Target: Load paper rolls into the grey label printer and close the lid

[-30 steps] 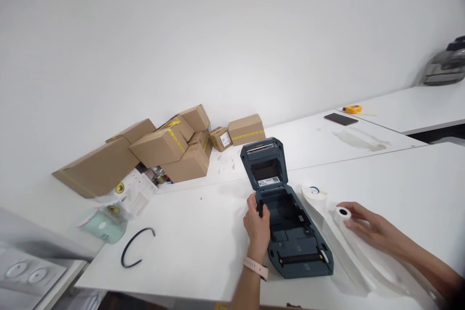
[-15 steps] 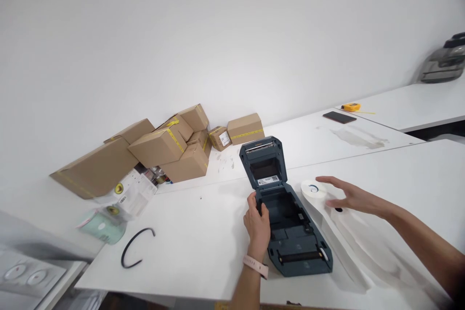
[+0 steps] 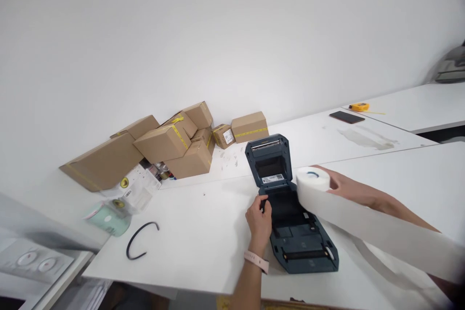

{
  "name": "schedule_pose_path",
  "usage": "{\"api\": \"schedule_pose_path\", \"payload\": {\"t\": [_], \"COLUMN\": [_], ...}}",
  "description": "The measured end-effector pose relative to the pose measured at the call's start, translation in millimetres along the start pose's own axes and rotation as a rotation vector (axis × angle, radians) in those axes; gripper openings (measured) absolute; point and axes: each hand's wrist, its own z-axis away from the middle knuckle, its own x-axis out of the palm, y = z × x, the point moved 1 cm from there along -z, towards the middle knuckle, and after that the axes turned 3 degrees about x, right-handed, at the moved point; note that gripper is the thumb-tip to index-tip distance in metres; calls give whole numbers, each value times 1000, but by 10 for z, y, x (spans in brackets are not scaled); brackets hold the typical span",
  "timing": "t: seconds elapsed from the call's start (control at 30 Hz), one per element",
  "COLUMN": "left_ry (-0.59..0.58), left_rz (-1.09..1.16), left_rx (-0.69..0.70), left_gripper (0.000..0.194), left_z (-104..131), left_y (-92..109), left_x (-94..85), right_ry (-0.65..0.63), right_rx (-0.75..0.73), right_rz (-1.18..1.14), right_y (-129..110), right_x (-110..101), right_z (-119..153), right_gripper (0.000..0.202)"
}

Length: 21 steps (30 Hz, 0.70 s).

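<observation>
A dark blue-grey printer (image 3: 303, 240) lies on the white table with its lid (image 3: 269, 160) raised. My left hand (image 3: 259, 223), with a pink band on its wrist, grips the printer's left edge near the hinge. My right hand (image 3: 348, 189) holds a roll of white paper (image 3: 313, 186) from behind, above the right side of the open printer. Its fingers are partly hidden by the roll. A long strip of paper (image 3: 385, 232) trails from the roll to the lower right, in front of my right forearm.
Cardboard boxes (image 3: 162, 144) are piled at the back left. A green container (image 3: 109, 219) and a black curved cable (image 3: 131, 238) are on the left. A phone (image 3: 347, 116) and yellow tape measure (image 3: 359, 107) lie at the back right.
My right hand has closed on the paper roll, lifted it off the table and brought it left over the printer's edge. My left hand has stayed on the printer. The view has shifted slightly.
</observation>
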Motion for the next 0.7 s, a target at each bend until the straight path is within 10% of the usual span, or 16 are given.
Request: {"api": "schedule_pose_path", "payload": {"t": [0.23, 0.7], "left_ry": [-58, -23], "left_rz": [87, 125], "left_rx": [42, 28], "left_gripper": [23, 30], "left_z": [-18, 36], "left_y": [-32, -80], "left_x": [-115, -59], "right_ry": [-361, -352], "right_rx": [-89, -77], "right_rz": [401, 708], "right_y": [-366, 20], "right_x": [547, 851], "right_z": [-413, -720], "right_gripper": [62, 76]}}
